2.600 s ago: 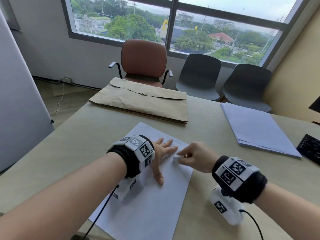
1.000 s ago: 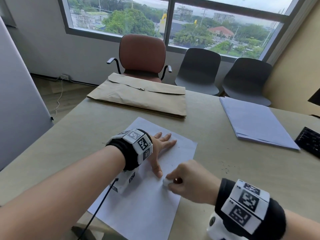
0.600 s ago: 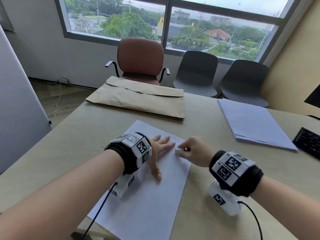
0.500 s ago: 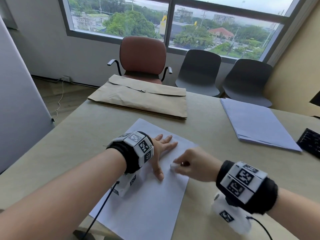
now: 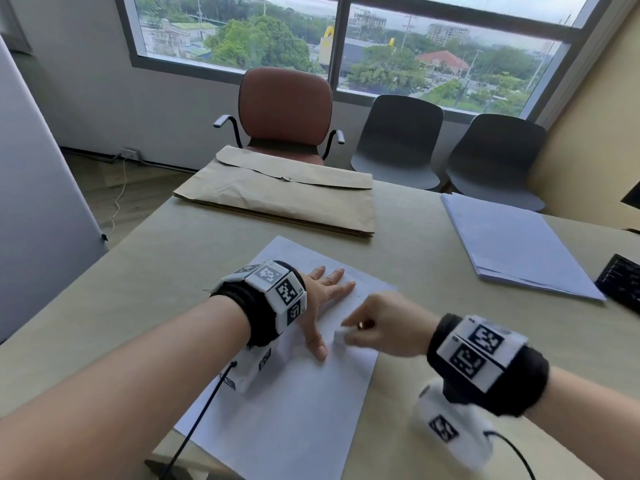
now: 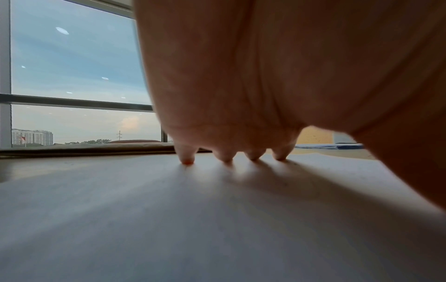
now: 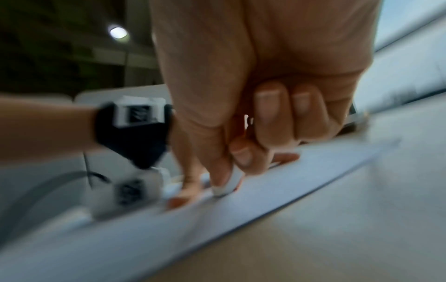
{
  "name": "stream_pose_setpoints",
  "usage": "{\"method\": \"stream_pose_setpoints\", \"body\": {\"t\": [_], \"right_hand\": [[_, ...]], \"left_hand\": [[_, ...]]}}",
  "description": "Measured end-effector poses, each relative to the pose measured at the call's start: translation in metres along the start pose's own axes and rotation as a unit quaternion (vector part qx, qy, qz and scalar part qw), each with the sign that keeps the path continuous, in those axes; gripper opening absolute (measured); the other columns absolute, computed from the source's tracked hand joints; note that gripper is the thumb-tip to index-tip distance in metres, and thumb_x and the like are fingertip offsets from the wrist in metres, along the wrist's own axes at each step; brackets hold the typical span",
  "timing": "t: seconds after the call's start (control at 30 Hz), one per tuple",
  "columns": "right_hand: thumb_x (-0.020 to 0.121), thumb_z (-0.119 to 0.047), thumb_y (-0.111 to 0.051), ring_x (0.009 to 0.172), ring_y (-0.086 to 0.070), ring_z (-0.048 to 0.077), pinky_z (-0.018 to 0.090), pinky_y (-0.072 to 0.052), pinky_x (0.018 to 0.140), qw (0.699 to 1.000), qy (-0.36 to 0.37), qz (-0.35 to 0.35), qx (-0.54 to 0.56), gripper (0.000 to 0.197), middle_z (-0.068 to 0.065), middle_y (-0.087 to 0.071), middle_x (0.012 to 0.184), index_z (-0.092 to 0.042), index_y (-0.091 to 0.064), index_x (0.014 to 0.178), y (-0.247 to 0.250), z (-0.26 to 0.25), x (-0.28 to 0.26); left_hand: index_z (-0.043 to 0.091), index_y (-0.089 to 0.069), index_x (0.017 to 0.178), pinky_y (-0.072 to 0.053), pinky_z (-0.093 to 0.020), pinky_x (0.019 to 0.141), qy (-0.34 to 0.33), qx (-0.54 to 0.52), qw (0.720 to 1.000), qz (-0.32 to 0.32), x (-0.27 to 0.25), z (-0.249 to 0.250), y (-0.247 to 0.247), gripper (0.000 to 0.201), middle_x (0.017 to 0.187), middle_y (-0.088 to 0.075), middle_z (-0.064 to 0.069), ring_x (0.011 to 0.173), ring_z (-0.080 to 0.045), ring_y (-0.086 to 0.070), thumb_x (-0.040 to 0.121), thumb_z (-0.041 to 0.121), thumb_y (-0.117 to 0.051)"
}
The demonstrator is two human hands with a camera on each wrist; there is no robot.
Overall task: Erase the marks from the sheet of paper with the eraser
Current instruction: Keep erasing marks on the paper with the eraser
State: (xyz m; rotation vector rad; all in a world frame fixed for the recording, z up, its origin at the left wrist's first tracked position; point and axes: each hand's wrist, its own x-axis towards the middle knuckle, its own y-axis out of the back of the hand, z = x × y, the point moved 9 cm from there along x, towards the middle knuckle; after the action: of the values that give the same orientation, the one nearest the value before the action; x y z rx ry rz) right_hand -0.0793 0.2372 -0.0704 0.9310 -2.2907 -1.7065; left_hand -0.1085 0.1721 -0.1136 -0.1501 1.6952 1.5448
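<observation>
Right now the right hand (image 5: 388, 327) is pinching the white eraser (image 5: 341, 336) between thumb and fingertip, the other fingers curling into the palm, and its grip is pressing the eraser's lower end onto the sheet of paper (image 5: 294, 403). From the right wrist view the eraser (image 7: 229, 183) is showing just under the thumb tip, touching the sheet of paper (image 7: 169, 229), though the picture is blurring badly there. No marks are showing clearly on the sheet near the eraser; whether any are lying there I cannot tell.

Just beside the eraser, on the grip's left, the left hand (image 5: 323, 299) is lying flat and released, fingers straight and spread, pressing the sheet to the table (image 5: 145, 292). Its thumb is pointing back toward the person and almost meeting the eraser. The left wrist view is showing the fingertips (image 6: 187, 159) of that hand (image 6: 265, 76) touching the sheet.

Well beyond both hands, a brown envelope (image 5: 287, 199) is lying on the far side of the table. Off to the right of the right grip, a stack of pale papers (image 5: 512, 247) is resting, and a dark keyboard (image 5: 620, 285) is sitting at the table's right edge. Past the table, a brown chair (image 5: 285, 105) and two grey chairs (image 5: 398, 136) are standing under the window (image 5: 346, 39).
</observation>
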Motion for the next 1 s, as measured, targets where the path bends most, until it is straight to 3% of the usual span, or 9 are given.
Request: {"method": "stream_pose_setpoints", "body": {"t": [0.1, 0.17, 0.3, 0.47, 0.6, 0.7, 0.8, 0.87, 1.0], "right_hand": [[0.086, -0.027, -0.058, 0.054, -0.040, 0.009, 0.025, -0.034, 0.058, 0.997, -0.041, 0.064, -0.020, 0.026, -0.009, -0.045, 0.055, -0.028, -0.063, 0.061, 0.020, 0.018, 0.014], [0.086, -0.024, -0.056, 0.057, -0.045, 0.012, 0.027, -0.039, 0.059, 0.996, -0.041, 0.069, -0.036, 0.026, -0.004, -0.050, 0.057, -0.020, -0.063, 0.061, 0.015, 0.013, 0.011], [0.086, -0.023, -0.058, 0.050, -0.048, 0.004, 0.013, -0.029, 0.047, 0.999, 0.027, -0.017, -0.005, 0.038, -0.008, -0.049, 0.042, -0.026, -0.048, 0.049, -0.014, -0.017, -0.011], [0.086, -0.025, -0.058, 0.048, -0.038, 0.005, 0.021, -0.031, 0.057, 0.997, -0.036, 0.066, -0.014, 0.020, -0.011, -0.040, 0.047, -0.011, -0.072, 0.087, 0.019, 0.016, 0.015], [0.085, -0.021, -0.058, 0.047, -0.042, 0.006, 0.015, -0.026, 0.050, 0.999, -0.002, 0.038, -0.008, 0.031, -0.007, -0.039, 0.042, -0.021, -0.051, 0.055, 0.001, -0.002, 0.009], [0.085, -0.023, -0.058, 0.050, -0.045, 0.006, 0.015, -0.027, 0.048, 1.000, 0.021, -0.006, -0.009, 0.037, -0.013, -0.048, 0.042, -0.022, -0.048, 0.049, -0.008, -0.011, 0.000], [0.086, -0.026, -0.058, 0.053, -0.041, 0.011, 0.022, -0.032, 0.055, 0.998, -0.041, 0.053, -0.009, 0.020, -0.007, -0.047, 0.053, -0.014, -0.072, 0.078, 0.018, 0.022, 0.012], [0.086, -0.025, -0.058, 0.055, -0.042, 0.011, 0.023, -0.035, 0.057, 0.996, -0.046, 0.081, -0.009, 0.023, -0.003, -0.050, 0.059, -0.008, -0.072, 0.086, 0.022, 0.030, 0.013], [0.084, -0.021, -0.058, 0.046, -0.033, 0.013, 0.017, -0.027, 0.049, 0.998, 0.052, 0.023, 0.016, 0.030, -0.002, -0.037, 0.046, -0.006, -0.060, 0.059, -0.007, -0.006, -0.010]], "left_hand": [[0.034, 0.023, 0.144, 0.003, -0.055, 0.116, 0.001, -0.006, 1.000, 0.003, -0.001, 0.000, 0.001, 0.126, 0.153, 0.029, 0.009, 0.142, -0.019, 0.025, 0.069, 0.050, -0.076], [0.034, 0.023, 0.145, 0.003, -0.056, 0.115, 0.002, -0.004, 1.000, 0.007, -0.001, 0.000, 0.001, 0.126, 0.153, 0.029, 0.008, 0.142, -0.020, 0.024, 0.069, 0.049, -0.076], [0.034, 0.023, 0.145, 0.002, -0.057, 0.115, -0.003, 0.002, 1.000, 0.007, 0.002, 0.000, 0.000, 0.127, 0.153, 0.029, 0.008, 0.142, -0.020, 0.024, 0.067, 0.050, -0.077], [0.034, 0.023, 0.144, 0.004, -0.055, 0.116, -0.001, -0.007, 1.000, 0.003, 0.001, -0.001, 0.000, 0.127, 0.153, 0.029, 0.009, 0.142, -0.019, 0.025, 0.067, 0.052, -0.076], [0.033, 0.023, 0.145, 0.003, -0.055, 0.116, 0.006, 0.005, 1.000, 0.007, 0.000, -0.001, 0.000, 0.127, 0.153, 0.029, 0.008, 0.142, -0.020, 0.024, 0.068, 0.051, -0.076], [0.033, 0.023, 0.145, 0.002, -0.055, 0.116, 0.005, 0.007, 1.000, 0.008, 0.000, 0.000, 0.000, 0.127, 0.153, 0.029, 0.008, 0.142, -0.020, 0.024, 0.068, 0.051, -0.076], [0.033, 0.022, 0.145, 0.001, -0.056, 0.115, 0.008, 0.003, 1.000, 0.006, -0.002, 0.000, 0.001, 0.125, 0.153, 0.028, 0.010, 0.142, -0.018, 0.024, 0.069, 0.050, -0.076], [0.033, 0.022, 0.145, 0.000, -0.057, 0.115, 0.008, 0.000, 1.000, 0.008, -0.003, 0.001, 0.001, 0.124, 0.153, 0.028, 0.010, 0.143, -0.018, 0.023, 0.070, 0.050, -0.076], [0.034, 0.022, 0.145, 0.002, -0.056, 0.116, 0.000, 0.002, 1.000, 0.009, 0.000, 0.000, 0.000, 0.127, 0.153, 0.029, 0.009, 0.143, -0.019, 0.023, 0.067, 0.050, -0.077]]}}
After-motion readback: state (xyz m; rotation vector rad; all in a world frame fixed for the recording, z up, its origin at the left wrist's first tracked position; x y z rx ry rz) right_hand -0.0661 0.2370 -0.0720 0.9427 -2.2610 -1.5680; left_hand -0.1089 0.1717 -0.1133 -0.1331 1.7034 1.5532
